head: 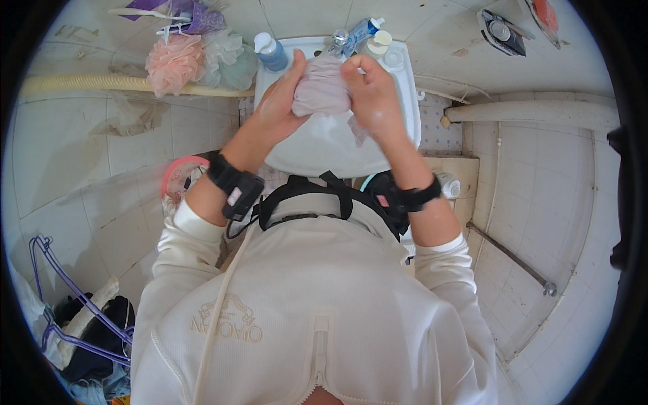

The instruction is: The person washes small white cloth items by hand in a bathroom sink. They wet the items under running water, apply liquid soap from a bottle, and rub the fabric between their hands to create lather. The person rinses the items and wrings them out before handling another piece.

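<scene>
Over a white washbasin (334, 147), a wet, pale pink cloth (323, 88) is bunched between my two hands. My left hand (281, 101) grips its left side, with the thumb pointing up along the edge. On the opposite side, my right hand (373, 96) has its fingers curled against the bundle, and a loose end of cloth hangs below it. The metal faucet (338, 41) stands just beyond the cloth, at the basin's back.
A blue pump bottle (271, 52), a toothpaste tube (363, 35) and a cream-capped bottle (378, 44) stand along the basin's back. Bath puffs (175, 62) hang at left above a pink-rimmed basket (185, 174). Purple hangers (83, 298) are at lower left.
</scene>
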`<state>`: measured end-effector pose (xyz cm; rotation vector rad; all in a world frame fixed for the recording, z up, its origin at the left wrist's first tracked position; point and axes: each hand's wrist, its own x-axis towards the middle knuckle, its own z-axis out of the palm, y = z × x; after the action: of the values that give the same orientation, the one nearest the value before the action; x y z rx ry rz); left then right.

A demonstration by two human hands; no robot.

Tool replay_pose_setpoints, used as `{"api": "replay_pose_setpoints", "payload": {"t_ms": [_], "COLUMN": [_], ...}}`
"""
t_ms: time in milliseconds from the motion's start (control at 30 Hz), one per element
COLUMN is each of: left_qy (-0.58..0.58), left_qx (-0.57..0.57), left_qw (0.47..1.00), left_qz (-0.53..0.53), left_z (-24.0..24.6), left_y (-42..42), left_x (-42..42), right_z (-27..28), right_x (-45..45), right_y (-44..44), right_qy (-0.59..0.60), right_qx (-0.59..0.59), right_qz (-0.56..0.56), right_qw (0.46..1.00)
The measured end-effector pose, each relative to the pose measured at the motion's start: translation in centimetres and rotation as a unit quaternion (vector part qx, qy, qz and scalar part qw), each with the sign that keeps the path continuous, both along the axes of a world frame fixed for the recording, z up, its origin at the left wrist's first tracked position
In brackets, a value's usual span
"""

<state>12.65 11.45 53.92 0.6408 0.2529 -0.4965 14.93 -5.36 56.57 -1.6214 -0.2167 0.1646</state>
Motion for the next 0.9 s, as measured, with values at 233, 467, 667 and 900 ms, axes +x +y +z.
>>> {"api": "replay_pose_setpoints", "payload": {"t_ms": [233, 467, 667, 900], "left_qy": [0.185, 0.160, 0.142, 0.203], "left_qx": [0.116, 0.015, 0.205, 0.377], "left_qw": [0.960, 0.972, 0.961, 0.900], "left_qz": [0.173, 0.173, 0.117, 0.086], "left_z": [-7.4, -10.0, -10.3, -16.8], "left_y": [-6.1, -6.0, -6.2, -6.7], "left_x": [-1.2, -1.5, -0.5, -0.8], "right_z": [-9.3, -12.5, -12.5, -25.9], "right_x": [0.1, 0.2, -1.5, 0.6], "right_y": [1.8, 2.0, 2.6, 1.1], "right_qy": [-0.189, -0.213, -0.081, 0.113], "right_qx": [-0.347, -0.440, -0.280, -0.191], "right_qz": [-0.100, -0.097, -0.072, -0.102], "right_qw": [0.913, 0.867, 0.954, 0.970]}}
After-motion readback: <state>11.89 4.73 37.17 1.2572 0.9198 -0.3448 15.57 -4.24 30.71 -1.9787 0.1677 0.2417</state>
